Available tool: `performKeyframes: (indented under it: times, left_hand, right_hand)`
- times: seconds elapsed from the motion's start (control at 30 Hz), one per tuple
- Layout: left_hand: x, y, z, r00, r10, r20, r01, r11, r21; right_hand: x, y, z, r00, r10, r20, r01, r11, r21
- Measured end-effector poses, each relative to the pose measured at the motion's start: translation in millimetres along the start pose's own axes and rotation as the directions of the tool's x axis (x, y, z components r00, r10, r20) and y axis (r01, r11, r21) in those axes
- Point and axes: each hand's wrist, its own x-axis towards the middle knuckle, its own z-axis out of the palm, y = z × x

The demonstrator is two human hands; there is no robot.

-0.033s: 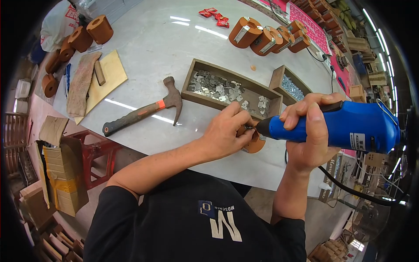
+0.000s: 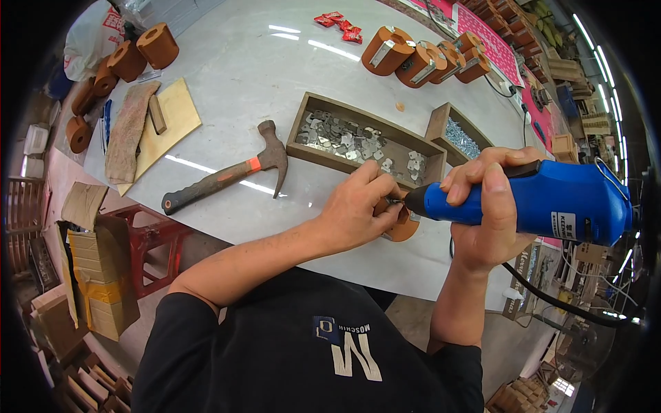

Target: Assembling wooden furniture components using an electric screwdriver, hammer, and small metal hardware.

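My right hand [image 2: 490, 206] is wrapped round a blue electric screwdriver [image 2: 551, 199], held almost level with its black nose [image 2: 416, 203] pointing left. Closed fingers of my left hand [image 2: 358, 212] grip a brown, short cylindrical block [image 2: 403, 230] at the table's near edge. The screwdriver's tip meets the block beside my left fingertips; any small part pinched there is mostly hidden. Just beyond stands a long wooden box [image 2: 365, 162] with many flat metal plates [image 2: 344, 140]. A smaller wooden box [image 2: 441, 124] to its right contains screws [image 2: 463, 138].
A claw hammer [image 2: 231, 180] lies left of the boxes. Several brown cylindrical blocks [image 2: 387, 49] with metal plates stand at the far right, and more [image 2: 157, 47] far left. Small red packets [image 2: 337, 25] lie at the back. The screwdriver's black cable [image 2: 551, 301] hangs at right.
The rear of the screwdriver has dipped and rolled very slightly in my right hand. My left hand and the block stay in place.
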Motion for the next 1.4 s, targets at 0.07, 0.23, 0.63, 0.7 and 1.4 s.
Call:
performKeyframes:
  times: [0.07, 0.23, 0.63, 0.7, 1.4]
  left_hand:
    - [-1, 1, 2, 0.995, -0.096, 0.026, 0.097, 0.993, -0.067]
    - [-1, -4, 3, 0.996, -0.090, 0.018, 0.091, 0.995, -0.048]
    - [1, 2, 0, 0.998, -0.055, 0.027, 0.055, 0.998, -0.005]
    - [-3, 5, -11, 0.994, -0.096, 0.050, 0.096, 0.995, -0.002]
    - [34, 17, -27, 0.806, -0.100, 0.583, -0.061, 0.966, 0.250]
  right_hand:
    - [-2, 2, 1, 0.998, -0.047, 0.047, 0.049, 0.998, -0.050]
    - [-2, 4, 3, 0.998, -0.025, 0.062, 0.028, 0.999, -0.043]
    - [5, 4, -8, 0.989, -0.064, 0.130, 0.083, 0.986, -0.146]
    - [13, 3, -20, 0.988, -0.151, -0.033, 0.153, 0.986, 0.073]
    - [91, 117, -175, 0.696, -0.106, -0.711, 0.132, 0.991, -0.018]
